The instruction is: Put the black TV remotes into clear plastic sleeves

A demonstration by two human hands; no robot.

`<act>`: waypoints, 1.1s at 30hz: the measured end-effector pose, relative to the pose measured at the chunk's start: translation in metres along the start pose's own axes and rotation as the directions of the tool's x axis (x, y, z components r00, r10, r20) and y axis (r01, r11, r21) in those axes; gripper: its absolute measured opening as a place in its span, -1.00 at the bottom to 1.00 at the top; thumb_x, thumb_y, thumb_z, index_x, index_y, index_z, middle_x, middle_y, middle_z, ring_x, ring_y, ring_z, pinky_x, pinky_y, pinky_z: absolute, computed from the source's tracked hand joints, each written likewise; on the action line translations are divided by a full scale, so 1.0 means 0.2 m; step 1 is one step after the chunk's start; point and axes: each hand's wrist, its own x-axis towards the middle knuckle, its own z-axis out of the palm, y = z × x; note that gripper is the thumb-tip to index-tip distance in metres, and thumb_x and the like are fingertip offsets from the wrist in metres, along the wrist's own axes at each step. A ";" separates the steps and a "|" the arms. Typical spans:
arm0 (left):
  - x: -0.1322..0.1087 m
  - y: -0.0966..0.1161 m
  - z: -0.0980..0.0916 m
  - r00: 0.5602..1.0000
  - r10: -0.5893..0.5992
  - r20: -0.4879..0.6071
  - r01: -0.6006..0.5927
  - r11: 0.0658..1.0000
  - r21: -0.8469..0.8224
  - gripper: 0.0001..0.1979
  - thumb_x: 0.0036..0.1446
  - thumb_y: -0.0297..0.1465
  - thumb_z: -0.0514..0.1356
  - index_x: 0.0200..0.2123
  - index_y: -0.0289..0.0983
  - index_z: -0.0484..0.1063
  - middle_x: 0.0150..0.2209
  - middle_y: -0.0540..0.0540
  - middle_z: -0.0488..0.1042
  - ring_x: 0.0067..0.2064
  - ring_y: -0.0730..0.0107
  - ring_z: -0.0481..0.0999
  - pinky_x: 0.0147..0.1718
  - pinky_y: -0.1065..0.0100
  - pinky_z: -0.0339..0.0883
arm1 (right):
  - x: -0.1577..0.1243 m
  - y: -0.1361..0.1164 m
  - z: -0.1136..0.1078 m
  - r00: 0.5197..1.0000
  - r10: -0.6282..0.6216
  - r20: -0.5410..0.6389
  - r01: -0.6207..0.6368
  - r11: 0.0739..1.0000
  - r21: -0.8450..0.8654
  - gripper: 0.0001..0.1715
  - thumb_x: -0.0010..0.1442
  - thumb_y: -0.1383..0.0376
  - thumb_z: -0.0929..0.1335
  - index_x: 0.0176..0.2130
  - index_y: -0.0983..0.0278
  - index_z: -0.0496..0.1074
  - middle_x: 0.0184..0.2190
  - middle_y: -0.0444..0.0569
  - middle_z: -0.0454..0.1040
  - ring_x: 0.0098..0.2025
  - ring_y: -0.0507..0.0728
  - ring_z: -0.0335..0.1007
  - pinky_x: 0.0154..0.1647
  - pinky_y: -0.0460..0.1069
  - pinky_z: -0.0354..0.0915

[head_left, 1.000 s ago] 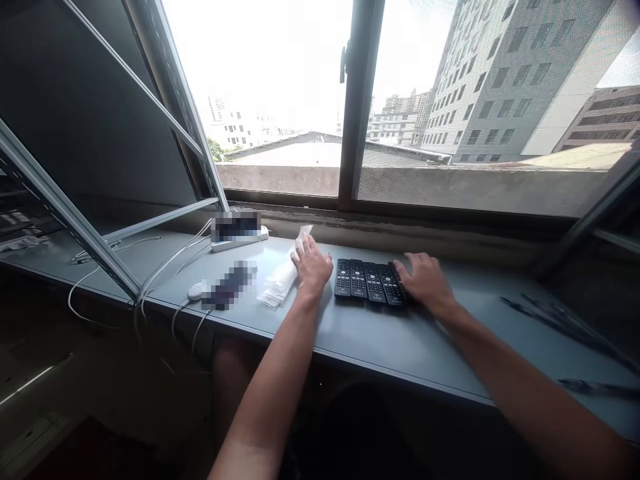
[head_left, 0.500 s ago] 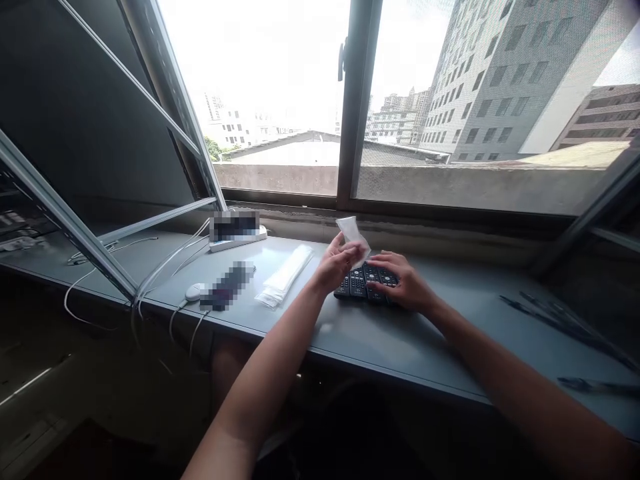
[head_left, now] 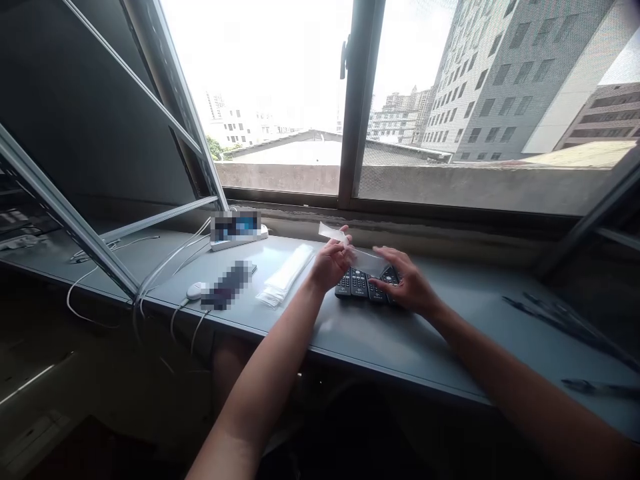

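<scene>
My left hand is closed around a thin, clear plastic sleeve. One end of the sleeve sticks up past the fingers to the left, and the rest stretches right over a row of black remote controls. My right hand is at the right end of that row, thumb and fingers apart in a C shape. The far end of the sleeve reaches the gap between them; whether the fingertips touch it I cannot tell. The hand hides the remotes on the right.
A stack of flat clear sleeves lies left of my left arm. Further left are a blurred-out phone-like object, a white round charger, a white power strip and cables. Dark cords lie at the right. A metal frame stands left.
The plastic sleeve has swung from upright to nearly level, its free end now reaching towards my right hand. My left hand has turned slightly; the right hand stays nearly in place.
</scene>
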 end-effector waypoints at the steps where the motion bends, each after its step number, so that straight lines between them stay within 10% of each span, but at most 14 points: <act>1: 0.00 0.00 0.00 1.000 -0.003 0.002 0.003 1.000 0.000 -0.38 0.24 -0.67 0.18 0.31 -0.13 0.46 -0.14 -0.02 0.61 -0.35 0.54 0.52 -0.28 0.48 0.43 | 0.00 0.00 0.00 1.000 -0.004 0.021 0.004 1.000 0.021 -0.52 0.36 0.05 0.55 0.20 0.11 0.61 0.16 0.10 0.66 0.36 0.45 0.44 0.38 0.39 0.39; 8: 0.05 0.01 -0.03 0.944 0.102 -0.313 -0.111 0.994 -0.014 -0.57 0.40 -0.57 0.14 0.26 -0.19 0.47 0.00 -0.12 0.64 -0.12 0.42 0.65 -0.05 0.38 0.52 | -0.01 -0.07 0.00 0.978 0.196 -0.074 -0.188 0.977 0.104 -0.75 0.47 0.05 0.47 -0.11 0.13 0.70 -0.12 0.02 0.69 -0.08 0.28 0.65 0.02 0.19 0.53; 14: 0.02 -0.01 -0.03 0.977 -0.098 -0.189 0.114 0.990 0.079 -0.32 0.43 0.00 0.22 0.45 -0.19 0.29 0.32 -0.36 0.51 0.29 -0.04 0.58 0.20 0.05 0.54 | 0.00 -0.10 0.00 0.987 0.011 -0.161 -0.014 1.000 -0.022 -0.75 0.53 0.16 0.40 0.01 0.09 0.71 -0.09 0.05 0.69 -0.04 0.31 0.59 0.02 0.23 0.53; 20: 0.01 -0.07 -0.04 0.934 -0.351 -0.068 0.355 0.885 0.300 -0.66 0.44 -0.36 0.24 0.15 -0.45 0.56 0.06 -0.43 0.66 0.06 0.09 0.71 0.24 0.11 0.52 | 0.00 -0.11 0.00 0.990 -0.078 -0.114 0.073 0.996 -0.044 -0.64 0.53 0.28 0.36 0.16 0.03 0.69 0.03 0.06 0.67 0.10 0.34 0.54 0.13 0.29 0.52; 33: 0.07 -0.08 -0.10 0.984 -0.061 -0.170 0.115 0.935 0.335 -0.80 0.42 -0.41 0.29 0.01 -0.34 0.68 0.11 -0.27 0.68 0.01 0.22 0.70 0.14 0.21 0.56 | 0.00 -0.14 0.00 0.993 -0.103 -0.050 0.101 0.994 -0.047 -0.55 0.50 0.25 0.40 0.30 0.00 0.59 0.23 -0.01 0.64 0.43 0.43 0.37 0.43 0.46 0.37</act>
